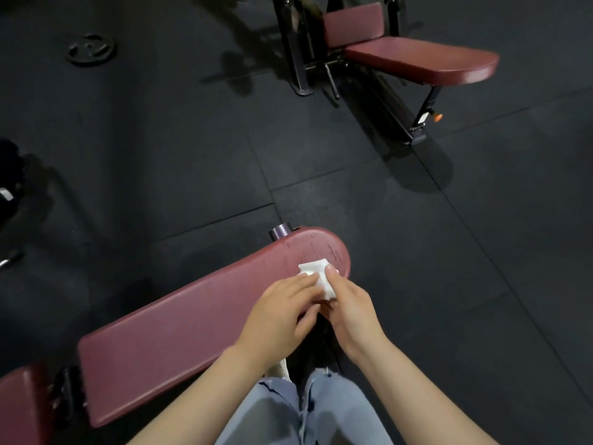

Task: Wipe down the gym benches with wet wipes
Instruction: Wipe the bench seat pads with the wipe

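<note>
A maroon padded gym bench runs from the lower left up to a rounded end at the middle of the view. Above its right edge, near the rounded end, both hands hold a folded white wet wipe. My left hand pinches the wipe's left side with its fingertips. My right hand grips the right side, thumb on top. The lower part of the wipe is hidden between the hands. Whether the wipe touches the pad is unclear.
A second maroon bench with a black steel frame stands at the upper right. A black weight plate lies on the dark rubber floor at the upper left. Dark equipment sits at the left edge. My legs in light jeans are at the bottom.
</note>
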`<action>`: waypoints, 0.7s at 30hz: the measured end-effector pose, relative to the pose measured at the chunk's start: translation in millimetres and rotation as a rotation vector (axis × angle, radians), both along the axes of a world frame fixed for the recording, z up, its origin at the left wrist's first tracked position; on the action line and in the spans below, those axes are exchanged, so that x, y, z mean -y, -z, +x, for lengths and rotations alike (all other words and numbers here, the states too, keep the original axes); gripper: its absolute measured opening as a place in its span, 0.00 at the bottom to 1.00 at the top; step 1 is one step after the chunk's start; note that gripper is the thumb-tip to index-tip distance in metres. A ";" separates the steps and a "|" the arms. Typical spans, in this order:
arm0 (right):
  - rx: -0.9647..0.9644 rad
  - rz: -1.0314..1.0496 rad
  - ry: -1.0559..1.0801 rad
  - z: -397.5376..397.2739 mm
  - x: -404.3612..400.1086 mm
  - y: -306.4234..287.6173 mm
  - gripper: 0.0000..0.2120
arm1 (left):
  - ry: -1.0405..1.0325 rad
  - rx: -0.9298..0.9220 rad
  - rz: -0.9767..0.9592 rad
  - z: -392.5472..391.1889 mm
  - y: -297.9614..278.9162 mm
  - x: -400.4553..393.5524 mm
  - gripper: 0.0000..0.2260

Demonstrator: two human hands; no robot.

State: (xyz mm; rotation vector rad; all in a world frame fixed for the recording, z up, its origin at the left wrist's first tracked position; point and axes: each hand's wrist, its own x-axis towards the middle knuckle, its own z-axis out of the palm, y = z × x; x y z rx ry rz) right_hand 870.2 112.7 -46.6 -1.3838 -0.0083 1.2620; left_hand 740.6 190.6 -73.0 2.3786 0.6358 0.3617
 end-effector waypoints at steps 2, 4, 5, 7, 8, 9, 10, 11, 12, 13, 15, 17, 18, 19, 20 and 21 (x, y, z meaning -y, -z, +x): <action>0.033 -0.048 -0.012 12.5 -10.4 17.5 0.10 | -0.072 0.010 -0.056 1.1 11.3 -13.5 0.14; 0.093 -0.162 -0.020 27.6 -21.6 44.5 0.11 | -0.197 -0.008 -0.131 0.8 27.9 -28.8 0.13; 0.121 -0.214 -0.033 36.7 -26.8 60.5 0.11 | -0.239 -0.049 -0.158 0.3 40.0 -36.7 0.13; 0.168 -0.309 -0.062 57.8 -36.9 98.3 0.12 | -0.283 -0.181 -0.191 -1.9 70.7 -50.9 0.14; 0.188 -0.357 -0.084 69.6 -40.8 120.8 0.12 | -0.302 -0.255 -0.209 -3.4 87.9 -56.2 0.15; 0.218 -0.402 -0.113 81.1 -45.3 144.0 0.13 | -0.322 -0.325 -0.231 -4.3 105.9 -60.9 0.17; 0.265 -0.445 -0.146 92.2 -50.5 167.9 0.14 | -0.346 -0.388 -0.255 -5.3 123.7 -63.9 0.18; 0.324 -0.482 -0.179 103.9 -57.1 190.1 0.15 | -0.370 -0.441 -0.282 -6.1 140.4 -66.0 0.19; 0.401 -0.516 -0.209 116.8 -64.5 210.4 0.16 | -0.397 -0.479 -0.312 -6.3 155.9 -66.9 0.20; 0.512 -0.547 -0.235 131.8 -73.6 226.9 0.15 | -0.428 -0.505 -0.339 -5.7 170.6 -66.8 0.20; 0.808 -0.612 -0.271 167.7 -94.6 254.6 0.14 | -0.484 -0.528 -0.381 -2.6 198.3 -66.0 0.20; 1.040 -0.645 -0.296 197.3 -114.4 272.5 0.15 | -0.536 -0.530 -0.424 -0.5 223.3 -61.7 0.20; 1.096 -0.626 -0.308 207.2 -123.2 279.7 0.15 | -0.566 -0.518 -0.443 0.2 235.8 -58.4 0.20; 1.126 -0.594 -0.330 212.0 -131.7 286.5 0.16 | -0.602 -0.498 -0.458 0.7 248.5 -55.2 0.20; 1.148 -0.561 -0.369 211.7 -139.3 295.7 0.16 | -0.637 -0.478 -0.468 0.4 260.9 -52.3 0.20; 1.187 -0.531 -0.435 207.0 -146.2 305.9 0.16 | -0.666 -0.458 -0.478 -0.1 272.1 -49.7 0.20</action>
